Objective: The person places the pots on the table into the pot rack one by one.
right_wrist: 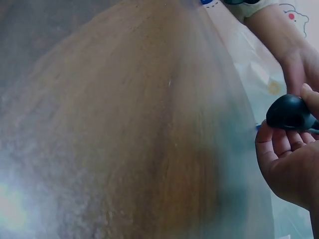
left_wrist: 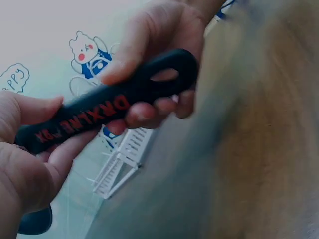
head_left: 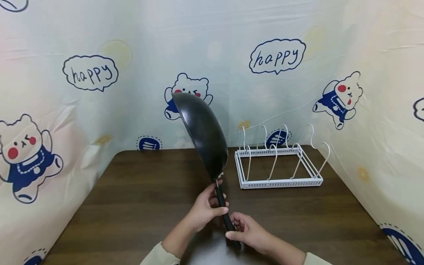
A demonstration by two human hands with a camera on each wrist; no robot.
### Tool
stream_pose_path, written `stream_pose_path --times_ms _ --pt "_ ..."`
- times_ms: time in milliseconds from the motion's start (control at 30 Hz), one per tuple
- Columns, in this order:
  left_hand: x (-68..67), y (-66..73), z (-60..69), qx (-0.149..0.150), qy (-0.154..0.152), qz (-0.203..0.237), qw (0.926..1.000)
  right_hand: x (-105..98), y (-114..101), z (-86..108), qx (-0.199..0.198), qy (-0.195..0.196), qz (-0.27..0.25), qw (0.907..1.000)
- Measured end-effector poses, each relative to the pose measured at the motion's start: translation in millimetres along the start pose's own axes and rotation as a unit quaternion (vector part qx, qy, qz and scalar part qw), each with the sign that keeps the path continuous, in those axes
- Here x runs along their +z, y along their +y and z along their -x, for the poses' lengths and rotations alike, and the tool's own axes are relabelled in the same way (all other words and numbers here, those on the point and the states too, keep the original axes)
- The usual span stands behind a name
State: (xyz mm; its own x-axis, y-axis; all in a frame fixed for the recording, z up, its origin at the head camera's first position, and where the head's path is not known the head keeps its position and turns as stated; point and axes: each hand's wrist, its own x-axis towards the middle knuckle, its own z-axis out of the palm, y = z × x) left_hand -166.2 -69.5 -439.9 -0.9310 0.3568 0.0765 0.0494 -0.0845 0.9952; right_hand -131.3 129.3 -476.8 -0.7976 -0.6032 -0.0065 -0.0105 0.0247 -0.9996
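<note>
So the dark pan [head_left: 207,136] is up in the air over the bench [head_left: 142,206], bowl end high and leaning left, with its hollow side turned left too. The white wire rack [head_left: 281,183] sits on the bench off to the right, apart from it.

Both hands are on the black handle [head_left: 228,222]. The left hand [head_left: 207,208] has its fingers and thumb clamped on it up near the bowl, and the right hand [head_left: 248,232] pinches the lower end, thumb on one side and fingers on the other, by the hanging hole.

I'd guess it's metal, so stiff and hard to hurt, but top-heavy, since that big bowl is way out past the grip. The outside looks smooth and a bit shiny, so probably slippery if you grab it there. The handle's the place to hold, imo: one hand close to the bowl for the weight, the other near the tip to stop it twisting.
</note>
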Motion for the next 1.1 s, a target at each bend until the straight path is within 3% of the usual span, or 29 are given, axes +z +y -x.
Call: stream_pose_path --times_ms 133,233,400,633,900,1100 --pt "2.3 -3.8 2.5 0.024 0.024 0.061 0.9976 1 -4 -0.6 -0.013 0.009 0.01 0.9998" --pt "2.6 -4.5 3.0 0.039 0.025 0.084 0.9954 1 -9 -2.4 -0.023 0.019 0.025 0.9992" --pt "-0.9 -2.8 2.0 0.052 0.009 0.068 0.9963 -3 -16 -2.4 -0.001 0.038 0.019 0.9991" --pt "-8.7 -3.4 -1.8 0.038 0.011 0.088 0.9953 -7 -28 -3.4 0.041 0.001 -0.038 0.9984" --pt "-7.1 -5.0 -2.7 0.043 -0.027 0.088 0.9948 -1 -32 2.7 0.033 0.012 -0.034 0.9988" --pt "-0.9 2.7 -9.6 0.048 -0.04 0.07 0.9956 -3 -38 9.4 0.003 0.037 0.018 0.9992"
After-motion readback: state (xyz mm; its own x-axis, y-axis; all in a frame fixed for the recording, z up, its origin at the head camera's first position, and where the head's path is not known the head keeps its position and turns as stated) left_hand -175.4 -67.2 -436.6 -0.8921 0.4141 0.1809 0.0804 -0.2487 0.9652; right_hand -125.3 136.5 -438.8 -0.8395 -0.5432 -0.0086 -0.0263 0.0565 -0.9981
